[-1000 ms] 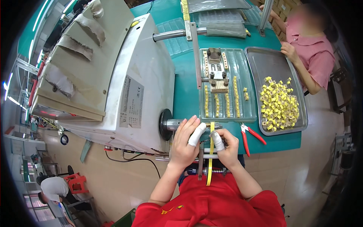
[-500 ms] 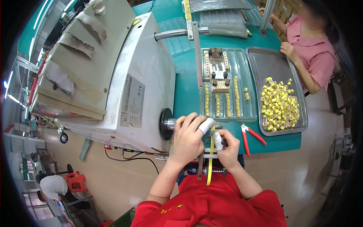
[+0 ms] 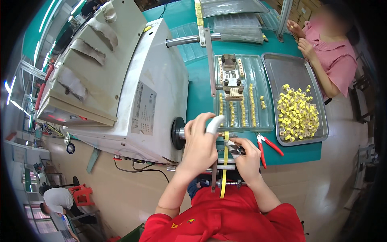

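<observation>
My left hand point(image 3: 200, 143) is beside the machine's spindle point(image 3: 182, 133), fingers lifted and apart, a white cover on one fingertip. Nothing shows in its grasp. A narrow yellow tape point(image 3: 224, 173) runs up from a roller near my body to the spindle's end. Just right of that tape, my right hand point(image 3: 248, 159) is closed on a small dark tool point(image 3: 238, 150), whose exact kind is partly hidden by the fingers. White wrapping shows at its thumb. Red-handled cutters point(image 3: 267, 147) lie on the green table near this hand.
A large white winding machine point(image 3: 155, 88) stands at left. Behind my hands, a clear tray point(image 3: 262, 119) bears rows of small yellow-wrapped parts under a metal fixture point(image 3: 232, 76). At right, a metal tray point(image 3: 282, 66) has a heap of similar parts point(image 3: 298, 115). A co-worker in pink point(image 3: 328, 52) sits beyond.
My left hand has drawn back from the tape, its index finger lifting away. My right hand has shifted slightly right and down, revealing the dark tool. The co-worker's hands have moved.
</observation>
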A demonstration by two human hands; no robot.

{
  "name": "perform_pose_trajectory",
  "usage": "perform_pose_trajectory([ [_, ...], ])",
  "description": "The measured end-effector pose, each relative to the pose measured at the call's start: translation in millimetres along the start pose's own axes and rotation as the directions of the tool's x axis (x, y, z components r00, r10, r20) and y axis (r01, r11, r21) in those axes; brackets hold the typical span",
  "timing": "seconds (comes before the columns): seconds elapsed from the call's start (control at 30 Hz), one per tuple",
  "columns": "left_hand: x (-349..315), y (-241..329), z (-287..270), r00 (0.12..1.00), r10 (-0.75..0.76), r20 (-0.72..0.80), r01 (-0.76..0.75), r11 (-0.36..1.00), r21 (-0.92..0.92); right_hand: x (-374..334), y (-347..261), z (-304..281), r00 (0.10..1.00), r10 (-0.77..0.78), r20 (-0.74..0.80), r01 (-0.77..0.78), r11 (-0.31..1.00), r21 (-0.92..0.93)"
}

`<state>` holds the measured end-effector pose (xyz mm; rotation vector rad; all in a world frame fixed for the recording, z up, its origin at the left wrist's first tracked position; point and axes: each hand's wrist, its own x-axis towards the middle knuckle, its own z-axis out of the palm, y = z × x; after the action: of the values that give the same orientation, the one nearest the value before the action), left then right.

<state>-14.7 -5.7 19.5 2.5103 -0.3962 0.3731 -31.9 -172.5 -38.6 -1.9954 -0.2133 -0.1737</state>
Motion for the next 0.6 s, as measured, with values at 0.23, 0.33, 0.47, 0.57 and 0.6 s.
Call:
perform_pose_trajectory([
  [0.23, -37, 23, 35, 0.949, -0.160, -0.270, 0.169, 0.986, 0.010, -4, -5, -2, 0.999, -0.034, 0.014, 0.033, 0.997, 0.065],
  [0.33, -34, 22, 39, 0.936, -0.138, -0.324, 0.115, 0.989, -0.089, -4, -2, -1, 0.998, -0.054, 0.015, 0.053, 0.997, 0.063],
  [0.47, -29, 13, 39, 0.964, -0.011, -0.264, 0.015, 1.000, 0.013, -3, -1, -1, 0.997, -0.071, 0.008, 0.070, 0.997, 0.043],
  [0.57, -30, 8, 45, 0.937, -0.063, -0.344, 0.035, 0.996, -0.088, -3, 0, -1, 0.999, -0.051, 0.015, 0.050, 0.997, 0.055],
  [0.6, -32, 4, 45, 0.944, -0.017, -0.329, 0.012, 1.000, -0.019, -2, 0, -1, 0.998, -0.060, 0.013, 0.059, 0.997, 0.052],
])
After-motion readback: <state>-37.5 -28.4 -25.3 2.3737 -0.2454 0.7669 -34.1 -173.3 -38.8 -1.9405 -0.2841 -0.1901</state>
